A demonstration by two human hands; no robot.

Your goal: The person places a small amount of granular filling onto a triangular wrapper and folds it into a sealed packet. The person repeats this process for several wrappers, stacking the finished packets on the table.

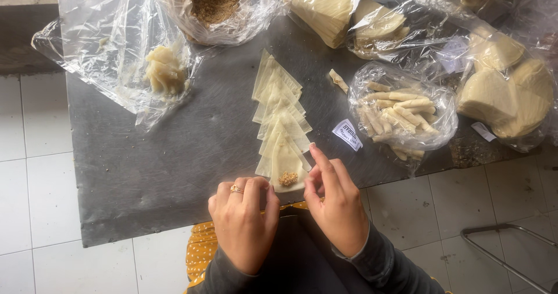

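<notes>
Nearest me, my left hand is curled at the surface edge, fingers bent in; whether they pinch anything I cannot tell. My right hand sits just beside it, index finger stretched out and touching the right edge of the front pastry triangle, gripping nothing. That triangle lies just ahead, between both hands, long axis pointing away, a crumb filling dab at its near end. Beyond runs the overlapping triangle row, then a bag of rolled pieces and the filling bag.
</notes>
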